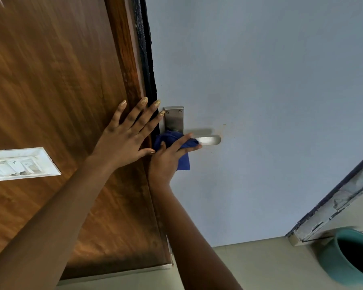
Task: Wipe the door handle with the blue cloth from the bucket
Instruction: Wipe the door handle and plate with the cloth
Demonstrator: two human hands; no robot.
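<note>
- The right hand [168, 158] presses the blue cloth [176, 143] over the root of the door handle [208, 140], where the lever meets its steel backplate [174, 119]; its fingers [183, 140] are closed on the cloth, which is bunched so that the palm can squeeze it round the metal.
- A flap of the cloth hangs loose below the hand, probably slack left over from the bunching.
- The outer end of the lever shows bare and shiny, so I judge that the wiping has so far reached only the inner part.
- The left hand [126, 135] lies flat, fingers spread and gripping nothing, across the wooden panel [50, 80] and the dark gap at the edge of the grey door [260, 80]; this looks like bracing, to steady the door against the rubbing.
- The teal bucket [352, 258] stands on the floor at the lower right, well apart from the handle, near enough to return the cloth; what it holds is hidden in shadow.
- A white switch plate [21, 164] sits on the wooden panel, left of the arms.
- Count: two hands, one cloth, one handle, one backplate with two visible screws, one bucket, one switch plate.
</note>
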